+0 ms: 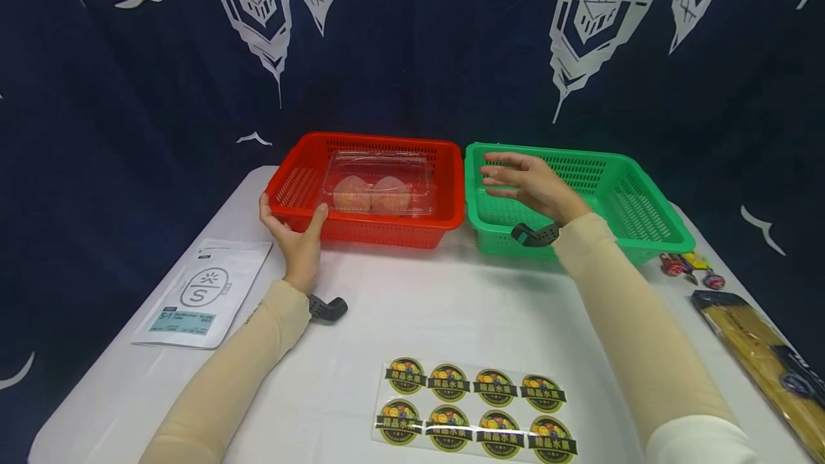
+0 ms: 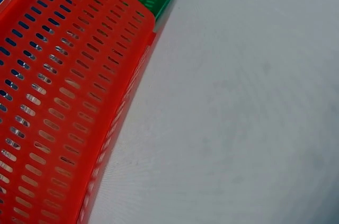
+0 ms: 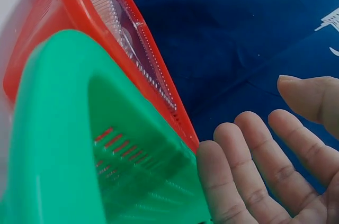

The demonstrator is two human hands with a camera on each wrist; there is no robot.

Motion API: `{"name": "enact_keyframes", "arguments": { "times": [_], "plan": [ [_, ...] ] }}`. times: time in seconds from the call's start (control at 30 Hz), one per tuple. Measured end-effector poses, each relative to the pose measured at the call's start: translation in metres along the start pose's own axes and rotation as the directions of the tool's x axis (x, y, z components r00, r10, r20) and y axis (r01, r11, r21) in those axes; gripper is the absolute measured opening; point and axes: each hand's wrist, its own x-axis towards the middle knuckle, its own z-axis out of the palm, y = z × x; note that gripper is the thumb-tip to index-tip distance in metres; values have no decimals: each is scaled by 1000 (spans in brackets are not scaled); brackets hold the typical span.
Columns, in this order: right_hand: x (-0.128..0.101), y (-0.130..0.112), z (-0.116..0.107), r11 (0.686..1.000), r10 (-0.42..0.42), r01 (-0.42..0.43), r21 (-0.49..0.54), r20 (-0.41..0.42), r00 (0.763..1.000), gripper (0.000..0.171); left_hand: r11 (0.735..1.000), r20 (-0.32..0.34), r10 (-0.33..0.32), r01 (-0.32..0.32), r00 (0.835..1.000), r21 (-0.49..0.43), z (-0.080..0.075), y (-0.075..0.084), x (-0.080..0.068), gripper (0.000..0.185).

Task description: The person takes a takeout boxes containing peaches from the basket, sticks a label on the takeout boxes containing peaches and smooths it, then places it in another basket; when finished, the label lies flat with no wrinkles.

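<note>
My left hand [image 1: 298, 245] is at the front left corner of the red basket [image 1: 380, 231], thumb and fingers spread apart. Its thumb overlaps the front rim and its fingertips meet the left edge; the left wrist view shows the basket's slotted side but no hand. Inside the red basket lies a clear plastic clamshell box [image 1: 377, 160] with two round, pinkish-yellow fruits [image 1: 352, 195]. Over the left part of the green basket [image 1: 634, 213] hovers my right hand [image 1: 531, 183], fingers extended and holding nothing. In the right wrist view its palm and separated fingers show beside the green rim.
A white pouch [image 1: 200, 293] lies at the left. Near the front is a sheet of round fruit stickers [image 1: 475, 410]. Wrapped lollipops [image 1: 692, 267] and a brown-and-black package [image 1: 760, 364] lie along the right edge. A dark blue curtain [image 1: 412, 56] hangs behind the baskets.
</note>
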Motion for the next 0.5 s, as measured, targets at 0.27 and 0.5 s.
{"name": "enact_keyframes", "arguments": {
  "times": [0.27, 0.5],
  "plan": [
    [16, 0, 14, 999, 9, -9, 54, -2, 1000, 50, 1000, 4, 0, 0, 1000, 10, 1, 1, 0, 105],
    [32, 5, 29, 999, -5, 7, 49, -37, 999, 56, 1000, -10, 22, -22, 1000, 12, 0, -2, 1, 103]
  ]
}}
